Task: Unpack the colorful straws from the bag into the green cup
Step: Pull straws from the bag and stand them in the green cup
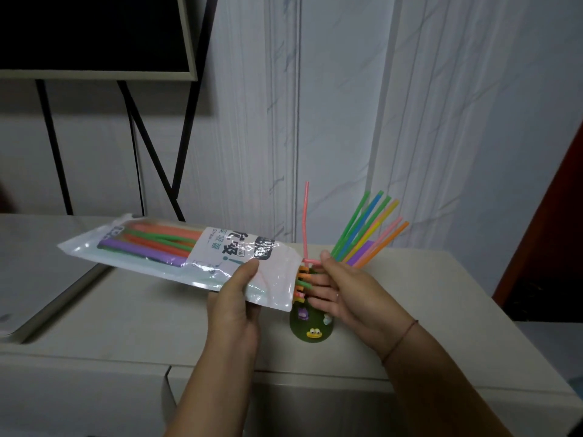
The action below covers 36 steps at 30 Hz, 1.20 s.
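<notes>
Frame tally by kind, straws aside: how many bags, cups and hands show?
bag: 1
green cup: 1
hands: 2 (left hand gripping the bag, right hand pinching the pink straw)
Total: 4

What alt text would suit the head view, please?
A left hand holds a bag of colorful straws near a green cup, while the right hand reaches the straw ends at its open mouth. More straws fan up behind.

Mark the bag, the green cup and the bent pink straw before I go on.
bag (176, 258), head view: clear plastic left of its printed panel.
green cup (310, 323), head view: front wall, lower part.
bent pink straw (305, 222), head view: upright stretch above the bend.
</notes>
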Each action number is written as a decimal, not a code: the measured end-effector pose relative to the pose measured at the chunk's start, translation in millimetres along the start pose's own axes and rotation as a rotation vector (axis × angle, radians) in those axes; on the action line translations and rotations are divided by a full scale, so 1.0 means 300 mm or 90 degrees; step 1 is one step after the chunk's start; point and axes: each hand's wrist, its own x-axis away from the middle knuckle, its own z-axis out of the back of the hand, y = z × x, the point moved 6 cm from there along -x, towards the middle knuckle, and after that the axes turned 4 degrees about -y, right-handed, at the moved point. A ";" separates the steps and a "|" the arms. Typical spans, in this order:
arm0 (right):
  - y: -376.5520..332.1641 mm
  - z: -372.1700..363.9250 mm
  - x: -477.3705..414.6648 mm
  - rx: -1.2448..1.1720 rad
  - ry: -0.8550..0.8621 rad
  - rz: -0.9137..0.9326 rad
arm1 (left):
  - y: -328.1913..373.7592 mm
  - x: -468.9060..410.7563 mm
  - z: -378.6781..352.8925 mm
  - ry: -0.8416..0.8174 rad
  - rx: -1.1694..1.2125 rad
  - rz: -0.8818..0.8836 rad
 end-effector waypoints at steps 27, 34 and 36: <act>-0.079 0.012 0.024 0.147 0.154 0.272 | 0.000 -0.008 -0.001 -0.014 0.110 0.051; -0.141 0.059 0.058 0.099 0.158 0.336 | -0.015 -0.008 0.020 0.035 0.216 0.112; -0.153 0.075 0.062 0.067 0.155 0.342 | -0.016 -0.010 0.023 0.040 0.221 0.111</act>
